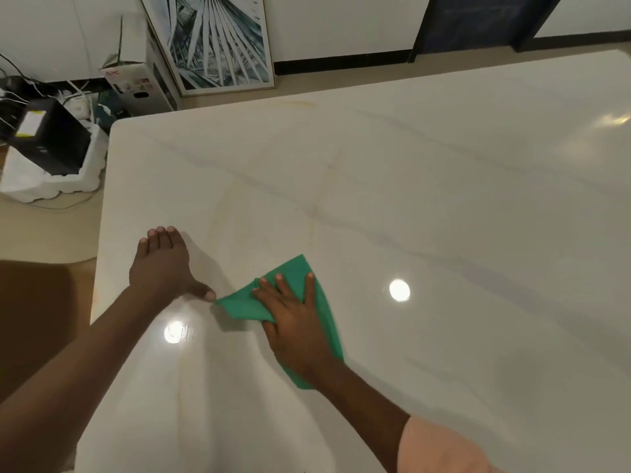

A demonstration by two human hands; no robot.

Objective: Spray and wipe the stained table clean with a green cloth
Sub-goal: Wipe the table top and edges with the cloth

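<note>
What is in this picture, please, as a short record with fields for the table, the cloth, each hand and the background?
table: white marble-look table, glossy, faint yellowish streaks near far edge
cloth: green cloth, folded, flat on the table
right hand: right hand flat on the cloth, fingers spread, pressing it
left hand: left hand flat on the table, left of the cloth
spray bottle: not in view
background: framed picture leaning on wall, cardboard box

Left hand (160, 264) was flat on the table (444, 199) near its left edge, fingers straight and together pointing away, thumb stuck out to the right. Right hand (293, 319) lay just right of that thumb, palm down, fingers spread and straight, pressing on the green cloth (324, 302). Both forearms were bare, reaching in from the near side, right one with a pinkish sleeve (440, 448) at the elbow.
</note>
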